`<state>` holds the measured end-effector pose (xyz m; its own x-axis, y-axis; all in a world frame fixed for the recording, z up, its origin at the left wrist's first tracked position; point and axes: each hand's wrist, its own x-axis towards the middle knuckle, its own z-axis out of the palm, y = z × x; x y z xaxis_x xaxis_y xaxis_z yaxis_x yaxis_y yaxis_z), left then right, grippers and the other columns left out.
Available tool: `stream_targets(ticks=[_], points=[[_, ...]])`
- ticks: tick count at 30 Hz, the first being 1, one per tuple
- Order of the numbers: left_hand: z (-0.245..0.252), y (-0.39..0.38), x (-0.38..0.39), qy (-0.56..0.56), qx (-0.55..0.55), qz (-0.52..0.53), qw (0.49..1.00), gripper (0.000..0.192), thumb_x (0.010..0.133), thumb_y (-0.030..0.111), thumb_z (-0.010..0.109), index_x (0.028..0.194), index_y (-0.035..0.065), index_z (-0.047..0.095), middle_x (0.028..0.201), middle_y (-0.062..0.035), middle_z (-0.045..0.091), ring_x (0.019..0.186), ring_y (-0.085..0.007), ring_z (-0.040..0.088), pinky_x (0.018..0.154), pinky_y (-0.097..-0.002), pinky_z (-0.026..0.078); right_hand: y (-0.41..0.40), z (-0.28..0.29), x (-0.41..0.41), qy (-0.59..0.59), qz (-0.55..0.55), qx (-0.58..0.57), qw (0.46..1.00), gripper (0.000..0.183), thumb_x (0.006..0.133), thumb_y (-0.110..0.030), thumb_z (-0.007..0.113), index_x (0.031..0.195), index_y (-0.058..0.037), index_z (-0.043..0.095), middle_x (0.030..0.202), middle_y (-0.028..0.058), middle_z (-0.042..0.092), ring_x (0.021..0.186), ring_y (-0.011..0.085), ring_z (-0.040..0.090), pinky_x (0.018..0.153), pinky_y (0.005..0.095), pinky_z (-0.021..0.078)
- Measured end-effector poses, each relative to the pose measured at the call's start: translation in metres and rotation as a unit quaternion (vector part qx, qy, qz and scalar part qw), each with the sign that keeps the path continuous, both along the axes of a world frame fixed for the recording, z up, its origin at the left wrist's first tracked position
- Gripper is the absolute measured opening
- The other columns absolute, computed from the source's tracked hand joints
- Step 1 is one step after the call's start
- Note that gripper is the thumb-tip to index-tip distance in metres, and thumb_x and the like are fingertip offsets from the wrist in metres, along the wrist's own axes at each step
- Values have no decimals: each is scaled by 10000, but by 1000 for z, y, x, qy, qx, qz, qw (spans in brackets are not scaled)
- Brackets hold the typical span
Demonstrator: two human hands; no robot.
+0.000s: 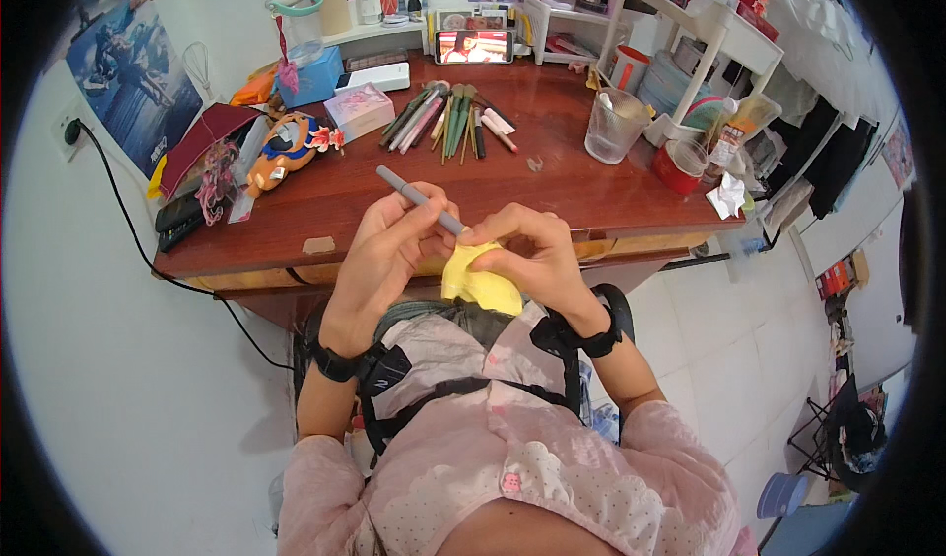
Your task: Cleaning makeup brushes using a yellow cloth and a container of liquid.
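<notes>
My left hand (pixel 395 249) grips a slim grey pen-like stick (pixel 417 195), its upper end pointing up and to the left. Over the stick's lower end, my right hand (pixel 528 257) pinches a yellow cloth (pixel 477 283), which hangs below the fingers above my lap. Whether the stick is a pen or a brush handle cannot be told, as its lower tip is hidden by the cloth and fingers. Beyond my hands, several makeup brushes (pixel 458 124) and pencils lie in a fanned pile on the reddish-brown wooden desk (pixel 414 168).
A lit phone (pixel 474 47) stands at the desk's back. On the right are a ribbed clear cup (pixel 615 127), a red container (pixel 678 166) and crumpled tissue (pixel 727 195). An orange plush toy (pixel 287 146) and a pink box (pixel 360 111) lie left. A black cable (pixel 122 194) hangs beside the desk.
</notes>
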<state>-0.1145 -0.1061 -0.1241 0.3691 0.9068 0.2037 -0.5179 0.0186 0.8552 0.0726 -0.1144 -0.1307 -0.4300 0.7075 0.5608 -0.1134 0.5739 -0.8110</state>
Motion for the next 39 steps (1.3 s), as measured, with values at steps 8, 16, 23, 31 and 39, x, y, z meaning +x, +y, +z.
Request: stream_targets(ticks=[8, 16, 23, 31, 39], points=[[-2, 0, -1, -2, -5, -24, 1000, 123, 924, 156, 510, 965, 45, 478, 855, -50, 530, 681, -73, 539, 596, -180, 448, 5, -2, 3, 29, 74, -16, 997, 134, 843, -27, 598, 971, 2, 625, 956, 87, 668, 858, 135, 637, 739, 241, 493], [-11, 6, -5, -49, -46, -90, 994, 163, 915, 158, 533, 1006, 24, 509, 889, -60, 569, 792, -106, 577, 663, -214, 468, 5, -1, 7, 18, 90, 23, 996, 169, 865, -26, 566, 1030, 1, 590, 963, 86, 667, 883, 143, 635, 769, 257, 489], [-14, 9, -2, -43, -35, -49, 997, 149, 920, 145, 525, 1011, 29, 505, 894, -64, 569, 790, -122, 586, 682, -242, 487, 7, 4, 8, -9, 75, -6, 997, 143, 885, -57, 540, 1006, -3, 593, 890, 57, 652, 810, 123, 623, 721, 248, 475], [-12, 6, 4, -1, 21, 8, 1000, 120, 928, 144, 505, 983, 39, 489, 861, -55, 547, 739, -110, 556, 658, -229, 458, 8, 1, 8, -16, 38, -9, 999, 138, 879, -47, 538, 995, -6, 601, 888, 52, 654, 796, 104, 616, 704, 235, 473], [-13, 7, -1, -37, -14, -29, 999, 131, 926, 149, 516, 995, 37, 505, 894, -61, 571, 774, -111, 580, 660, -229, 470, 2, 3, 6, 8, 64, -17, 998, 187, 888, -38, 513, 1051, -7, 600, 955, 60, 655, 831, 108, 619, 734, 234, 471]])
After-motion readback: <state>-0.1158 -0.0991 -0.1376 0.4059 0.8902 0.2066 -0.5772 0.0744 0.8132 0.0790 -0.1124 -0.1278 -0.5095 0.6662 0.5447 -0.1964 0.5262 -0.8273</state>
